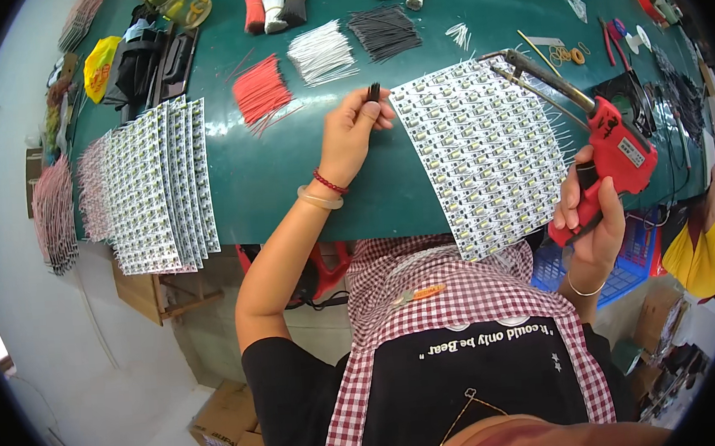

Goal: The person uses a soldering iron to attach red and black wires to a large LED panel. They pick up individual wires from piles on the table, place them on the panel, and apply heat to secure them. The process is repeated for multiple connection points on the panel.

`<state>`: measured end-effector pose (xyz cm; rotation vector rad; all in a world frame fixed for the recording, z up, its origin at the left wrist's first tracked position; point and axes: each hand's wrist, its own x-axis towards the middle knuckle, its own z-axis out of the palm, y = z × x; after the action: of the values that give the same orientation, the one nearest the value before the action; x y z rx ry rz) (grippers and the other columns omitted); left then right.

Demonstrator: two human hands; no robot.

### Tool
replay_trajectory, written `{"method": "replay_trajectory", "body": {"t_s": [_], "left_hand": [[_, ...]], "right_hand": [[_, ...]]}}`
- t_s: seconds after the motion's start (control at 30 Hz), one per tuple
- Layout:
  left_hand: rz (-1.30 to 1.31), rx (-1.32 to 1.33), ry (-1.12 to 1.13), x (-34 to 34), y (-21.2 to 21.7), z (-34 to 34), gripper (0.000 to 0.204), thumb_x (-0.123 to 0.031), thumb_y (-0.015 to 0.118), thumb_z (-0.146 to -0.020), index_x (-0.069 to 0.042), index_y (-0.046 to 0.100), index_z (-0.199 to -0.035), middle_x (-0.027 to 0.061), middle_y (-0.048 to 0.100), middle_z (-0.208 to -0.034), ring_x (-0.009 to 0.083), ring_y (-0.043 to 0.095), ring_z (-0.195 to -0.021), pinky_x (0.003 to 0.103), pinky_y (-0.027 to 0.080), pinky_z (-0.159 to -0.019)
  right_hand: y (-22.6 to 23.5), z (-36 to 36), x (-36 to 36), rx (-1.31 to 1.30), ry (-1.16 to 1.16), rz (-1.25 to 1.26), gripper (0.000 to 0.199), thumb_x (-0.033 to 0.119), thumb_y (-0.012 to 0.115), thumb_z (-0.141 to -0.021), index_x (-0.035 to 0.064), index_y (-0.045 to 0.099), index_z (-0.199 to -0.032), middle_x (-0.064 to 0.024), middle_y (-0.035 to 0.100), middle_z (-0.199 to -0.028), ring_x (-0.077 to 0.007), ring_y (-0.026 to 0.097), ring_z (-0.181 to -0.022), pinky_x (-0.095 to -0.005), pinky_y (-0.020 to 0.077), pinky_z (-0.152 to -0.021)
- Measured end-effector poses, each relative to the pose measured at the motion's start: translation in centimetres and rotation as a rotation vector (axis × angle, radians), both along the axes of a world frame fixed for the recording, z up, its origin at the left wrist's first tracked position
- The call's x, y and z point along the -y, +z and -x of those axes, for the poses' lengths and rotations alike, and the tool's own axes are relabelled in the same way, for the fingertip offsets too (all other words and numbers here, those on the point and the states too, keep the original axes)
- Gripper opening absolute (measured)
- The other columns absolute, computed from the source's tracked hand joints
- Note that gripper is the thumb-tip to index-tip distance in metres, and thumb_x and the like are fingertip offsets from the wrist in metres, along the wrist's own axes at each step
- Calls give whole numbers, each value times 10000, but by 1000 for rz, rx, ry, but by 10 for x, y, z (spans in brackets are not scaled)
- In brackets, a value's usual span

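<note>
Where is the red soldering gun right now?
In the head view, the red soldering gun is on the right, gripped in the right hand, its tip over the sheet of small circuit boards.

Electronics workshop: soldering gun (613,143), circuit panels (485,152) (cut wire bundles (261,90) too).

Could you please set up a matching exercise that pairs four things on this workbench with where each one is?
Things:
1. red soldering gun
2. small black piece
3. red wire bundle
4. stack of white panels

Places:
A. far left on the green table
B. pinched in the left hand
C. in the right hand
D. on the table beside the white wires

Pairs: 1-C, 2-B, 3-D, 4-A
</note>
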<state>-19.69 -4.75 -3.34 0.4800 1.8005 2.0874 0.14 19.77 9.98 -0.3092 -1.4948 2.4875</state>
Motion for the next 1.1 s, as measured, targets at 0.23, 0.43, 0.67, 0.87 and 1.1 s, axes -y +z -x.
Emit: {"method": "replay_trajectory", "body": {"t_s": [0.23,0.43,0.67,0.87,1.1], "left_hand": [[681,-921,204,-56,11,67,149,-29,553,-863,-12,642,-981,109,678,-801,234,651,-759,331,531,-672],[870,-1211,292,-97,-9,85,107,-13,576,-773,-37,647,-849,76,645,-884,254,619,-890,349,541,-707],[852,-1204,361,-96,-10,85,94,-19,590,-775,-36,662,-834,66,618,-883,237,603,-861,329,541,-695],[491,-998,305,-66,2,86,96,-28,623,-805,-2,681,-877,101,621,-830,256,599,-725,328,495,-648],[578,-906,43,6,8,43,180,4,666,-769,-61,705,-932,84,515,-737,237,550,-656,340,462,-605]], "right_hand": [[-1,14,2,15,-55,0,383,265,491,-994,-30,436,-1234,-96,539,-700,-110,495,-487,-282,499,-488],[-4,7,-3,15,-71,-10,370,260,498,-991,-24,443,-1221,-78,530,-684,-99,472,-478,-269,468,-468],[-10,2,-12,70,-144,-8,373,264,508,-986,-24,447,-1215,-71,526,-677,-96,460,-474,-267,453,-462],[-8,6,-5,60,-134,-18,399,287,518,-982,-33,454,-1212,-78,538,-669,-111,489,-472,-274,480,-480],[-27,18,13,198,-42,-214,444,322,558,-968,-70,517,-1174,-78,554,-609,-127,534,-450,-284,529,-507]]}}
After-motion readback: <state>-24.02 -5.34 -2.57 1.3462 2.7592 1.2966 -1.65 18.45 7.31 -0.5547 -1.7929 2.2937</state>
